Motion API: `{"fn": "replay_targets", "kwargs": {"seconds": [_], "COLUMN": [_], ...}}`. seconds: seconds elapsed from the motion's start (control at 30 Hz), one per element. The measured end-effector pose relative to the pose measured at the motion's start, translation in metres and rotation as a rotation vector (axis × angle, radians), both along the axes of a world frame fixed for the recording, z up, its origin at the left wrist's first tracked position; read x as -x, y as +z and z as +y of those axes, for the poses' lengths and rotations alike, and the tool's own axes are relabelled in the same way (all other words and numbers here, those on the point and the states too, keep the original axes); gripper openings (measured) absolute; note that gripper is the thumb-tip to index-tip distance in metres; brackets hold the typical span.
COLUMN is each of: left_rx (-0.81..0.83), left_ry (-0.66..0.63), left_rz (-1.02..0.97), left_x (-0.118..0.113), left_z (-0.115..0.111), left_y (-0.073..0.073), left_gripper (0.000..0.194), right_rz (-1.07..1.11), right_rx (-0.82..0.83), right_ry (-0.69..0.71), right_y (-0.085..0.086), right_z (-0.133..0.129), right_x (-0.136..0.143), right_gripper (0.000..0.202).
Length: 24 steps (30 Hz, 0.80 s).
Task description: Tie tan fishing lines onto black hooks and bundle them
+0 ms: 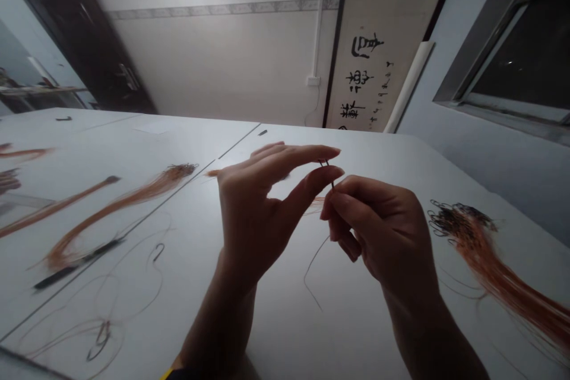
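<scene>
My left hand (262,208) is raised over the white table (285,320), its index finger and thumb closing on a small dark fish hook (327,162). Just below, my right hand (383,219) pinches the lower end of that hook between thumb and forefinger; its fingertips cover where the hook ends. A thin fishing line (305,276) hangs from beneath my right hand and curves down toward the tabletop. To the right lies a thick bundle of orange-brown lines (494,267) with many dark hooks (461,219) gathered at one end.
More bundled orange line (116,205) lies on the left, beside a black strip (80,264). Loose hooks (98,341) with tangled line rest at lower left. What looks like another person's hand (8,181) shows at the left edge. A wall and window (521,59) bound the right.
</scene>
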<state>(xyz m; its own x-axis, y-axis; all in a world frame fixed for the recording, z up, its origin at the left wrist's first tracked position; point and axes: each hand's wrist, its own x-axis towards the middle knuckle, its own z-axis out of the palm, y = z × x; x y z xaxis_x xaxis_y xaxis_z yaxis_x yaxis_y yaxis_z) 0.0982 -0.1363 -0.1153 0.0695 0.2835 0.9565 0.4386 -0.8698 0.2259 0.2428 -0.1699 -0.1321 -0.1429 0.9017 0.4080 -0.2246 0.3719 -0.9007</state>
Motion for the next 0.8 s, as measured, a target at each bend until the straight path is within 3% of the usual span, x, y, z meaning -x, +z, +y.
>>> {"fn": "replay_targets", "kwargs": {"seconds": [0.4,0.8], "left_rx": [0.026,0.007], "left_ry": [0.004,-0.027], "left_rz": [-0.015,-0.005], "left_x": [-0.0010,0.0005], "left_z": [-0.0019,0.0015], "left_y": [0.0014,0.0012], "left_gripper": [0.013,0.020], "right_rz": [-0.001,-0.032], "right_rx": [-0.024,-0.042], "right_ry": [-0.017,-0.048], "right_y": [-0.0001,-0.0002], "right_z": [-0.0014,-0.0001], "right_x": [0.0007,0.0008], "right_gripper": [0.021,0.022]}}
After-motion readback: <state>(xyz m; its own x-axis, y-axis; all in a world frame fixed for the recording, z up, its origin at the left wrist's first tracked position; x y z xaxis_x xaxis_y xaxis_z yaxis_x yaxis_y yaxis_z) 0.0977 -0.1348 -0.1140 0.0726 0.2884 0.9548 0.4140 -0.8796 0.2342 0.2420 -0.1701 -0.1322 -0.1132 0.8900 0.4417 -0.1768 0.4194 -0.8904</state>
